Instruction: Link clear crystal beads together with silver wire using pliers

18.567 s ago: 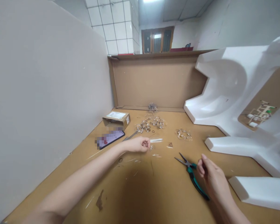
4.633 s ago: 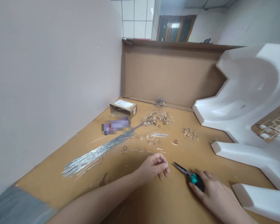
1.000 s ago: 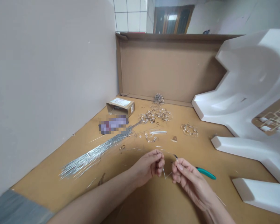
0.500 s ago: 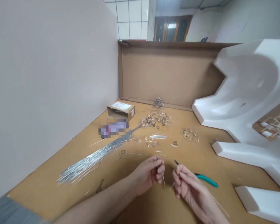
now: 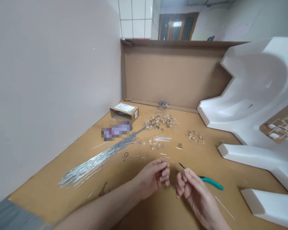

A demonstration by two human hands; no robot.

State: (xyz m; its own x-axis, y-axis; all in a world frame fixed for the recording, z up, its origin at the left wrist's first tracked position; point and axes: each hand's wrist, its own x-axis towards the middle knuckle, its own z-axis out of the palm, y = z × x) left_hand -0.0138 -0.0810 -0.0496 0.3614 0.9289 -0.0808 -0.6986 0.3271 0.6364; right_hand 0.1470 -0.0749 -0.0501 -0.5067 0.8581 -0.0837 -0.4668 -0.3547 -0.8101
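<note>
Close to the desk's (image 5: 199,161) near edge, which is out of frame, your left hand (image 5: 150,177) and right hand (image 5: 195,195) face each other just apart, probably to keep the fine work close to you. Your left fingers are pinched together on a thin wire (image 5: 169,182), its end slanting toward the right hand; your right fingers are curled closed, thumb to forefinger, seemingly on thin wire too. The pliers (image 5: 212,183) lie partly hidden behind the right hand, handle pointing toward the desk's right side, presumably parked there for quick reach. The wire bundle (image 5: 96,164) runs along the left edge, so elbow room on that side is limited; the white foam (image 5: 256,153) hems in the right. Between your hands and the clear strips (image 5: 163,139) there is more room forward, shared with scattered offcuts. Beyond sit a tangled ring (image 5: 195,140) to the right, a blurred phone-like slab (image 5: 117,130) and a small box (image 5: 124,110) near the far left corner, and, against the cardboard wall (image 5: 177,72) at the far edge, a metallic heap (image 5: 163,104).
</note>
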